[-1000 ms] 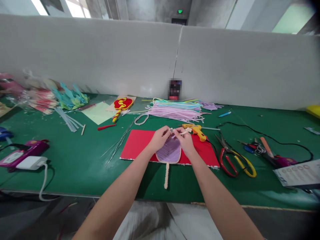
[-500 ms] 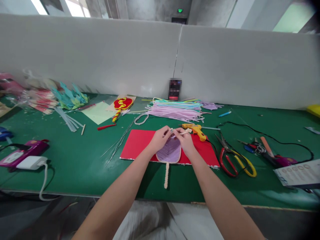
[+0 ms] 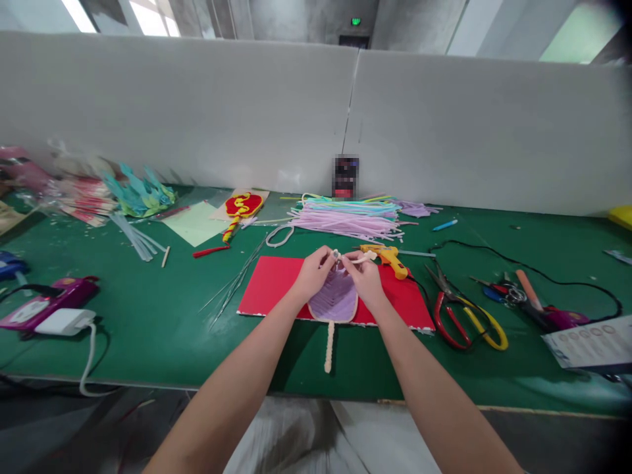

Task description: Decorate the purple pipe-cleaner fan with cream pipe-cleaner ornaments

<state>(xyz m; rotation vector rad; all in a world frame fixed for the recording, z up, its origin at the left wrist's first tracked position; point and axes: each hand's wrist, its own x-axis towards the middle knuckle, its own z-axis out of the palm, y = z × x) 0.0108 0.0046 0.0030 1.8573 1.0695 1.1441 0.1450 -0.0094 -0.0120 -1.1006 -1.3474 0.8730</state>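
Note:
Both hands meet above a purple fan-shaped piece [image 3: 334, 299] with a cream edge and a twisted cream handle [image 3: 329, 349]. My left hand [image 3: 316, 271] is closed in a pinch at one end of a cream pipe cleaner [image 3: 363, 257]. My right hand [image 3: 365, 276] pinches the same pipe cleaner, whose curled end sticks out to the right. A small greyish spot shows between the fingertips; what it is I cannot make out. Under the fan lies a red board [image 3: 271, 283]. Close behind my right hand rests a yellow hot glue gun [image 3: 390, 258].
Large scissors [image 3: 457, 313] lie to the right, near a black cable and keys [image 3: 503, 289]. Behind the board is a pile of pipe cleaners [image 3: 350, 217], with a phone [image 3: 345, 176] against the partition. Thin wires [image 3: 234, 283] and a red-yellow fan [image 3: 241, 205] lie left.
My fingertips have shifted slightly, and the pipe cleaner between them has turned a little, its curled end moving left and up. The fan and board stay in place.

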